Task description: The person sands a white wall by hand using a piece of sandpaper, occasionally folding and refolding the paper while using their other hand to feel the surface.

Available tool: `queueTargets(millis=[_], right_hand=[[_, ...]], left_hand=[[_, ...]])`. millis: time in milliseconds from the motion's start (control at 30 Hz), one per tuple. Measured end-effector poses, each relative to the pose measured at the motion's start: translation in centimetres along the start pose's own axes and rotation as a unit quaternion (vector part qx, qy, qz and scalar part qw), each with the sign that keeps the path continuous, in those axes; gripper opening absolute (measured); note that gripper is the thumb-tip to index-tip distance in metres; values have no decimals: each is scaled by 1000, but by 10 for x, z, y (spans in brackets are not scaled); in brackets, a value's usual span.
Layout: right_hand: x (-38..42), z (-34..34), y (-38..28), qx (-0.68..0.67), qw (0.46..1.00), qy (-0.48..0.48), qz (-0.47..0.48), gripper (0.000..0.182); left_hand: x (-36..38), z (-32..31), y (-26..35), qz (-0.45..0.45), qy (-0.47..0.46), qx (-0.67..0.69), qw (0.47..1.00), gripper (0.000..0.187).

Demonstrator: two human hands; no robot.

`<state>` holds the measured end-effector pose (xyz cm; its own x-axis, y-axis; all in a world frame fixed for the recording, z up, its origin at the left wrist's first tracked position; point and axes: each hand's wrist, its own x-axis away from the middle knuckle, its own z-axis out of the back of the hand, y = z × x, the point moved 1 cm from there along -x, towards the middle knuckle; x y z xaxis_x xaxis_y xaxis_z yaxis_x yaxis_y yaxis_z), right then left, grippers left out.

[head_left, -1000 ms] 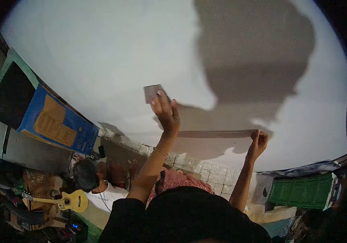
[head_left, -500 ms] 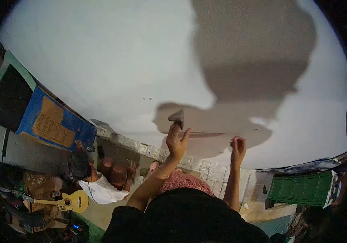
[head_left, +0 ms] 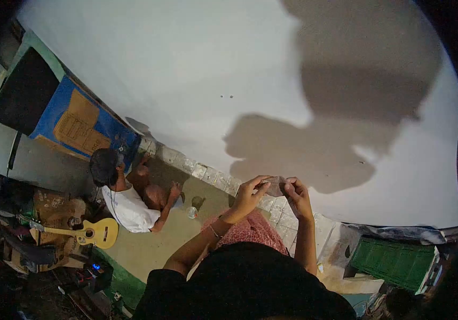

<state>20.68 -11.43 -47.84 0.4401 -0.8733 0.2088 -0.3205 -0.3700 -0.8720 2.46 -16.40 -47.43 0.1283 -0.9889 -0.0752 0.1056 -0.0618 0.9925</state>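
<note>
**Both hands met on a small grey pad before the white wall**

The left hand (head_left: 250, 193) and the right hand (head_left: 297, 194) were raised together in front of the white wall (head_left: 159, 69), their fingertips pinching a small grey piece (head_left: 275, 186) between them. It may have been a folded sanding pad, though the dim, warped view left that unsure. The left fingers curled over its near edge; the right fingers closed on the far side, thumb underneath. A thin bracelet (head_left: 214, 231) circled the left wrist.

Below, a person in a white shirt (head_left: 127, 205) crouched on the floor close to the tiled base of the wall (head_left: 207, 173). A yellow ukulele (head_left: 87, 233) lay well apart to the side, near a blue cardboard box (head_left: 82, 125) leaning against the wall. A green crate (head_left: 394, 261) stood off to the right.
</note>
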Motion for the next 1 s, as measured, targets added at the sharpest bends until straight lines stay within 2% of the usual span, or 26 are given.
queueTargets(millis=[67,133,167,267,333,433,533,633,667,733,800,867,900,967,1000], right_hand=[[-3,-1,3,56,998,2,-24,14],[-2,-1,8,71,997,-7,-41,14],[1,1,12,87,994,-19,-56,15],[-7,16,29,82,990,-32,-113,15],[-10,22,38,85,987,-35,-132,16],[-1,22,49,101,983,-27,-153,17],[8,32,68,52,986,-17,-160,17],[17,36,68,73,977,-5,-200,18],[19,39,69,72,979,2,-192,18],[35,40,76,35,978,-3,-203,18],[34,44,76,36,978,10,-206,18],[31,35,66,111,975,-7,-193,17],[31,34,67,112,976,-3,-189,17],[18,49,71,134,975,-27,-173,16],[4,68,80,215,965,-29,-149,16]], left_hand=[[4,6,-4,10,-9,-1,1000,27],[11,6,-9,70,-14,-25,997,29],[16,2,-18,72,-15,-25,997,29],[22,-1,-35,141,-17,1,990,29],[25,-2,-34,189,-28,-43,981,30],[45,-10,-66,192,10,20,981,31],[56,-13,-100,160,-18,-58,985,32],[70,-24,-122,153,-29,-41,987,31],[61,-24,-105,147,-37,-40,988,31],[66,-21,-68,225,-53,-4,973,29],[59,-19,-72,227,-61,-7,972,27],[52,-12,-73,229,-108,-70,965,26],[49,-14,-74,207,-67,-4,976,28],[36,-22,-102,206,-70,-25,976,30],[16,-27,-118,203,-62,-47,976,32]])
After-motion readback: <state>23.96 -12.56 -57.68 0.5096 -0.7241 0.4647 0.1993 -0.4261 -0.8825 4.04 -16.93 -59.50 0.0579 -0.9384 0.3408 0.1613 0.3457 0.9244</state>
